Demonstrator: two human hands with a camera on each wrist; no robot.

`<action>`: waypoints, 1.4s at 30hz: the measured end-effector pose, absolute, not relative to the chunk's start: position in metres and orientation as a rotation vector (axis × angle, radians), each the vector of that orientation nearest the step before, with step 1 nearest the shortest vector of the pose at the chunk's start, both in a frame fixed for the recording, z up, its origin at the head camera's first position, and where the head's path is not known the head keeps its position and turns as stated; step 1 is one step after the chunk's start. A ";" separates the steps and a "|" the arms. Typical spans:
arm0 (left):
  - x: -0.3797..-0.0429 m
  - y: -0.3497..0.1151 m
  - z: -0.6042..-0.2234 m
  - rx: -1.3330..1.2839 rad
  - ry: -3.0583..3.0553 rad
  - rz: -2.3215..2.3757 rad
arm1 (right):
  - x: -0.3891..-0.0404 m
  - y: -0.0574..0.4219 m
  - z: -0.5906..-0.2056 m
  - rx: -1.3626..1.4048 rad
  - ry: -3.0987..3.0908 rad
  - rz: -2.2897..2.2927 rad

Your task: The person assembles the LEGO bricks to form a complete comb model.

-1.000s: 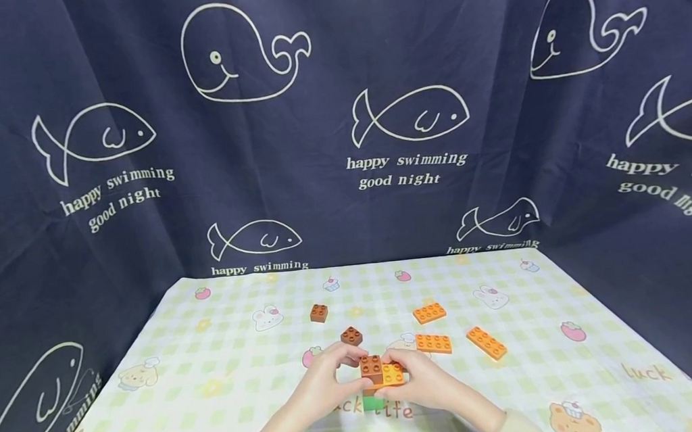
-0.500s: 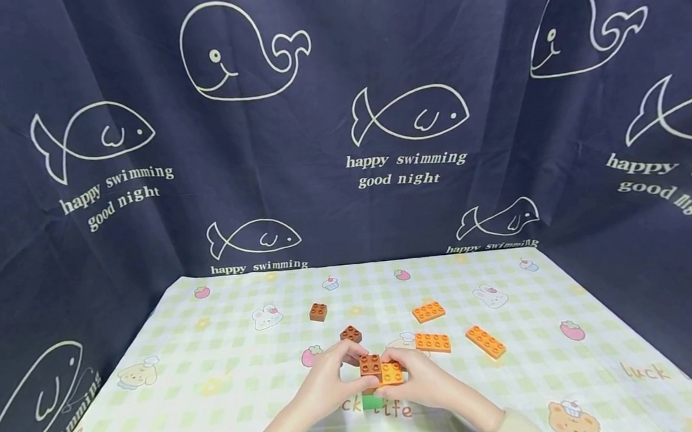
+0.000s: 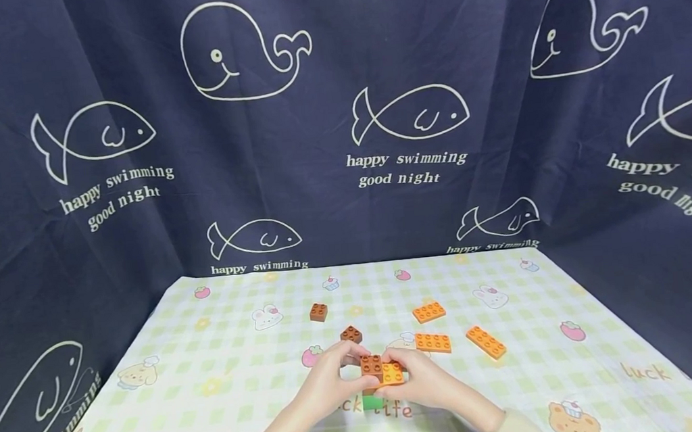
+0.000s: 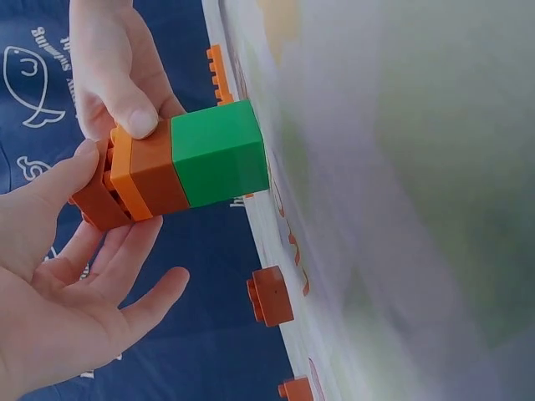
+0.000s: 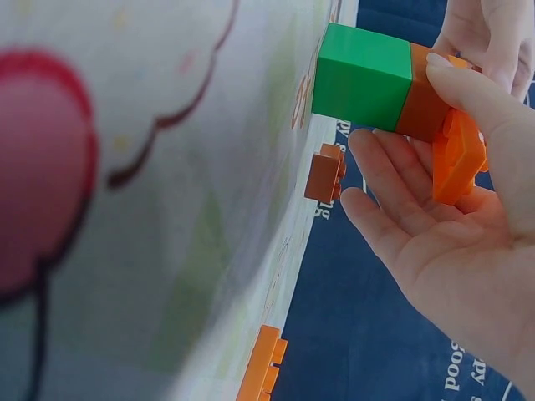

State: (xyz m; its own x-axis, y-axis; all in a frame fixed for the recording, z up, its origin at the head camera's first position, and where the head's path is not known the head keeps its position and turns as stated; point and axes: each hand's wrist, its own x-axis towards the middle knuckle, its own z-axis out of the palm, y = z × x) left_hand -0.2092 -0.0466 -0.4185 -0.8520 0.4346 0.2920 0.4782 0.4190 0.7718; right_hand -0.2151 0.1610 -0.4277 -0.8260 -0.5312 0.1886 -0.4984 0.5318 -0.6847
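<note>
A stack of toy bricks stands on the table: a green block [image 4: 219, 154] at the bottom, a brown brick [image 4: 159, 171] on it, then an orange plate [image 3: 393, 373] that juts out to the right. On top is another brown brick [image 3: 370, 363]; a thin gap with studs shows beneath it in the left wrist view. My left hand [image 3: 325, 380] pinches this top brick between thumb and fingers. From the right, my right hand [image 3: 422, 376] grips the stack at the orange plate, its thumb [image 5: 468, 88] on the lower brown brick.
Two loose brown bricks, one near [image 3: 351, 335] and one farther [image 3: 319, 312], lie beyond the left hand. Three orange plates, a back one [image 3: 429, 312], a middle one [image 3: 433, 343] and a right one [image 3: 487, 342], lie beyond the right hand. A patterned cloth [image 3: 181, 364] covers the table.
The left thumb has shifted slightly rightward along the front of the top brown brick. Both hands keep their hold, and the loose pieces lie where they were.
</note>
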 end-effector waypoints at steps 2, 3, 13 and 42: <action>-0.209 -0.046 -0.419 -0.842 -2.604 -1.458 | -0.215 0.161 -0.428 -0.916 2.714 -1.194; -0.209 -0.046 -0.419 -0.843 -2.603 -1.464 | -0.215 0.161 -0.429 -0.917 2.714 -1.195; -0.210 -0.046 -0.423 -0.859 -2.599 -1.441 | -0.213 0.161 -0.427 -0.914 2.696 -1.215; -0.214 -0.049 -0.423 -0.888 -2.626 -1.507 | -0.213 0.160 -0.424 -0.919 2.687 -1.232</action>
State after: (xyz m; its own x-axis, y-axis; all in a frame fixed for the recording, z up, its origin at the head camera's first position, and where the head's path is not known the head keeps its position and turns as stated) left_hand -0.2141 -0.0489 -0.4231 -0.8415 0.4752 0.2570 0.4617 0.3854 0.7990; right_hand -0.2128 0.1596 -0.4241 -0.8226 -0.5338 0.1961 -0.4970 0.5071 -0.7042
